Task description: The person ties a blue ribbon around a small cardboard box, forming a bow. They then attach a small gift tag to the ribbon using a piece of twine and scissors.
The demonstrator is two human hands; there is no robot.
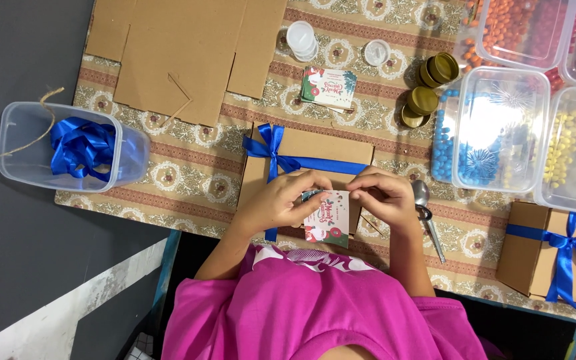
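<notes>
left hand (276, 200): fingers curled, pinching the top left edge of a small greeting card (328, 219)
right hand (383, 195): fingers bent, fingertips closed on the card's top right edge
greeting card: white with red and green print, held between both hands, lying over the front part of the cardboard box (315, 150)
cardboard box: brown, flat on the counter (188, 173) right in front of the person, blue ribbon (281, 157) tied round it with the bow at its upper left
card stack (329, 87): same kind of cards, just beyond the box
spoon (425, 213): metal, just right of the right hand
second box (555, 257): ribboned, at right edge of counter
candy tubs (501, 130): clear plastic, blue, yellow and orange sweets, far right
ribbon tub (68, 147): clear, blue ribbon inside, overhanging the counter's left edge
flat cardboard (181, 50): far left corner
gold lids (428, 83): near the tubs
</notes>
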